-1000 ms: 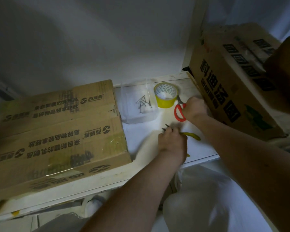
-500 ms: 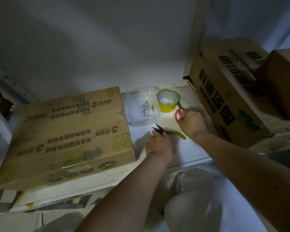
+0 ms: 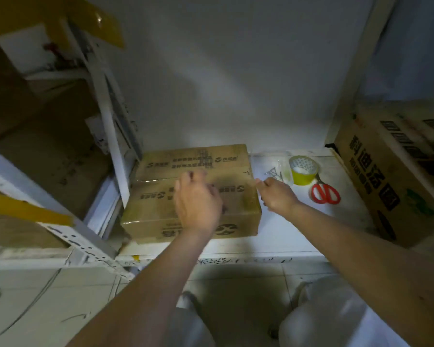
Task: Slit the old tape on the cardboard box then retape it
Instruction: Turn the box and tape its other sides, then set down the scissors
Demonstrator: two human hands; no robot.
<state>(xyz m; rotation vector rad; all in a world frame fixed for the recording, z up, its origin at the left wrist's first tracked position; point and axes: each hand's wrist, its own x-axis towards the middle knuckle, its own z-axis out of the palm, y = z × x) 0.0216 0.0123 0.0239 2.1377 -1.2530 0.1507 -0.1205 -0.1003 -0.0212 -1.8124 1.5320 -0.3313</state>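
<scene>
The cardboard box [image 3: 161, 221] lies flat on the white shelf, with glossy old tape along its middle seam and over its right end. My left hand [image 3: 198, 201] hovers over the box top with fingers curled; dark bits of the yellow-handled cutter show at its right side. My right hand [image 3: 277, 195] is at the box's top right edge, fingers curled, and I cannot tell if it pinches anything. The yellow tape roll [image 3: 303, 169] stands to the right. Red-handled scissors [image 3: 325, 193] lie free beside it.
A clear plastic tub [image 3: 273, 169] holding a few nails sits between the box and the tape roll. A large printed carton [image 3: 386, 176] leans at the right. White metal shelf rails [image 3: 110, 136] and more cardboard crowd the left. The tiled floor and my knees are below.
My view swung left and pulled back. My right hand let go of the scissors and moved to the box's right edge. My left hand left the shelf surface and went over the box.
</scene>
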